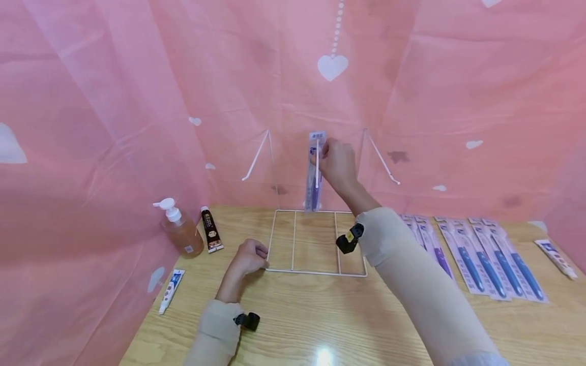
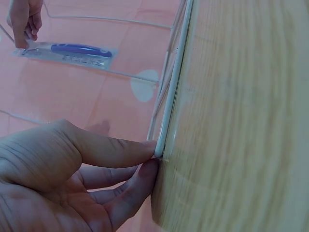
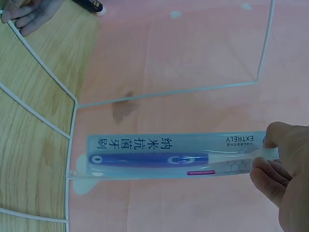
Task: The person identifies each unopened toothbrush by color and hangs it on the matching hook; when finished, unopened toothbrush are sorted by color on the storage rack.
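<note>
A white wire rack (image 1: 316,273) stands on the wooden table, with an upright back and long prongs reaching forward. At its front left corner, my left hand (image 1: 249,256) pinches the base wire (image 2: 166,116) between thumb and fingers. My right hand (image 1: 340,162) holds the upper part of a packaged purple toothbrush (image 3: 145,159) in a clear blister pack. The pack hangs upright at the rack's middle prong (image 1: 317,170), which crosses in front of it in the head view. Whether the prong passes through the pack's hole cannot be made out.
Packs of purple toothbrushes (image 1: 435,249) and blue toothbrushes (image 1: 494,264) lie at the right, beside a toothpaste tube (image 1: 556,259). To the left are a pump bottle (image 1: 183,234), a black tube (image 1: 211,229) and a small white tube (image 1: 171,291). Pink cloth (image 1: 229,61) hangs behind.
</note>
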A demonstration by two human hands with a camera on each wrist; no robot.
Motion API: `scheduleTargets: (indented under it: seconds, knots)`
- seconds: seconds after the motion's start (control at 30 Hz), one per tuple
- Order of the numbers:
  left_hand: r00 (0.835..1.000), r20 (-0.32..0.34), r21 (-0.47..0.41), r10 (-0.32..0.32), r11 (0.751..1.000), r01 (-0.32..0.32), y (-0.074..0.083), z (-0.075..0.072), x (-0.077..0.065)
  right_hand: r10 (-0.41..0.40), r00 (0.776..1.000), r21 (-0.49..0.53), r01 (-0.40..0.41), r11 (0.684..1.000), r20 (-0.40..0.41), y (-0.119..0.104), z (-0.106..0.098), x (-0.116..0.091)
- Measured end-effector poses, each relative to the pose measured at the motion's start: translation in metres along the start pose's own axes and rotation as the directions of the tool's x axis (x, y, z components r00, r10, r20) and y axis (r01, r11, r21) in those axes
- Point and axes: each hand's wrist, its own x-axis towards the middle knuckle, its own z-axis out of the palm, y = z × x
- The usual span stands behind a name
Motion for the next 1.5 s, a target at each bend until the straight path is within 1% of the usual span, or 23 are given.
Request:
scheduleTargets:
  seconds: [0.07, 0.2, 0.37, 0.43, 0.53, 0.63, 0.73, 0.8, 0.9, 0.97, 1.0, 1.07, 1.17, 1.2, 1.3, 1.4, 1.5]
  knots:
    - [1.000, 0.002, -0.005, 0.003, 1.000, -0.003, 0.001, 0.001, 0.000, 0.008, 1.000, -0.007, -0.008, 1.000, -0.009, 0.002, 0.001, 0.002]
    - [1.000, 0.005, -0.015, -0.004, 1.000, 0.004, 0.001, 0.003, -0.002, 0.029, 1.000, 0.013, -0.029, 0.999, -0.011, 0.006, 0.002, 0.003]
    - [1.000, 0.005, -0.007, -0.016, 1.000, 0.016, 0.000, 0.002, -0.003, 0.027, 0.999, 0.050, -0.026, 0.998, -0.022, 0.010, 0.001, 0.000]
    - [1.000, 0.002, -0.001, -0.018, 1.000, 0.018, 0.001, 0.001, -0.004, 0.027, 1.000, 0.053, -0.027, 0.998, 0.001, 0.012, -0.001, -0.001]
    - [1.000, -0.003, 0.008, -0.011, 1.000, 0.012, 0.001, -0.002, -0.004, 0.047, 0.994, 0.021, -0.049, 0.999, 0.103, 0.018, -0.007, -0.004]
    - [1.000, -0.004, 0.008, -0.016, 1.000, 0.016, 0.001, -0.003, -0.005, 0.036, 0.976, -0.020, -0.032, 0.999, 0.214, 0.033, -0.013, -0.007]
    - [1.000, -0.002, 0.005, -0.026, 1.000, 0.026, 0.001, -0.005, -0.005, 0.030, 0.958, -0.055, -0.015, 0.998, 0.287, 0.055, -0.019, -0.012]
    - [1.000, -0.002, 0.005, -0.027, 1.000, 0.027, 0.002, -0.005, -0.005, 0.062, 0.940, -0.099, -0.030, 0.995, 0.335, 0.072, -0.024, -0.017]
    - [0.999, -0.005, -0.003, -0.035, 0.999, 0.035, 0.002, -0.005, -0.006, 0.128, 0.903, -0.189, -0.053, 0.981, 0.411, 0.098, -0.031, -0.028]
    - [0.999, -0.004, -0.014, -0.044, 0.999, 0.044, 0.003, -0.006, -0.008, 0.134, 0.885, -0.244, -0.024, 0.969, 0.445, 0.116, -0.033, -0.037]
    - [0.999, 0.000, -0.019, -0.045, 0.999, 0.045, 0.003, -0.006, -0.008, 0.132, 0.879, -0.265, -0.007, 0.964, 0.458, 0.124, -0.035, -0.042]
    - [0.999, 0.008, -0.027, -0.045, 0.999, 0.045, 0.002, -0.006, -0.009, 0.111, 0.874, -0.311, 0.048, 0.949, 0.473, 0.142, -0.035, -0.054]
    - [0.999, 0.006, -0.035, -0.047, 0.998, 0.047, 0.001, -0.008, -0.008, 0.120, 0.860, -0.341, 0.067, 0.938, 0.496, 0.163, -0.032, -0.070]
    - [0.999, 0.003, -0.032, -0.043, 0.999, 0.043, 0.000, -0.008, -0.008, 0.141, 0.852, -0.347, 0.050, 0.937, 0.504, 0.169, -0.030, -0.075]
    - [0.999, -0.004, -0.040, -0.053, 0.998, 0.053, -0.001, -0.010, -0.009, 0.199, 0.838, -0.360, -0.004, 0.933, 0.509, 0.182, -0.022, -0.086]
    - [0.999, 0.006, -0.049, -0.049, 0.998, 0.049, -0.001, -0.009, -0.010, 0.252, 0.828, -0.377, -0.053, 0.925, 0.501, 0.190, -0.017, -0.093]
    - [0.999, 0.013, -0.059, -0.045, 0.997, 0.046, -0.001, -0.008, -0.011, 0.285, 0.823, -0.386, -0.087, 0.918, 0.491, 0.194, -0.014, -0.096]
